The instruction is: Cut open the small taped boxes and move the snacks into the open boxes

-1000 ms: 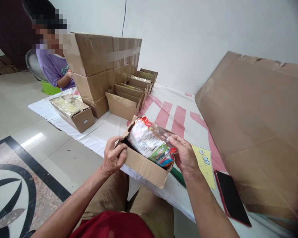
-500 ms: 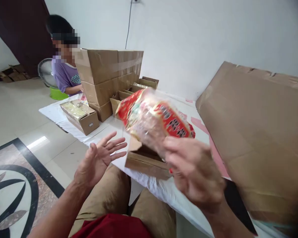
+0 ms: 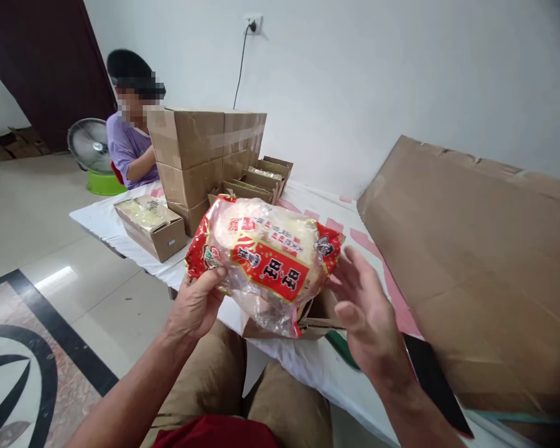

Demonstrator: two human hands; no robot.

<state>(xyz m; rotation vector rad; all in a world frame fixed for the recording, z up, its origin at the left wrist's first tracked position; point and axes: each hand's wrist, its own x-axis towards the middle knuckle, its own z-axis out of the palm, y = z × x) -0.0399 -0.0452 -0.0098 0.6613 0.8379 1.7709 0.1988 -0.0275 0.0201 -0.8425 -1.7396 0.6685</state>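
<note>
A clear and red plastic bag of rice crackers (image 3: 270,267) is held up in front of me, its printed face turned toward me. My left hand (image 3: 198,302) pinches its left end, thumb on top and fingers underneath. At the bag's right end is my right hand (image 3: 366,317), fingers apart and curved beside the red corner; whether the fingertips touch it I cannot tell. Under the bag, an open cardboard box (image 3: 324,311) stands on the table edge, mostly hidden by the bag.
Stacked taped cartons (image 3: 198,140) stand at the back left, with open filled boxes (image 3: 266,177) beside them. A packed box (image 3: 152,227) sits at the left edge. A person (image 3: 130,149) sits beyond the cartons. A large cardboard sheet (image 3: 471,267) leans at right, near a dark flat object (image 3: 436,382).
The bag has come down and left, turning its printed front toward me. My left hand has taken hold of its left end. My right hand has loosened its grip and opened.
</note>
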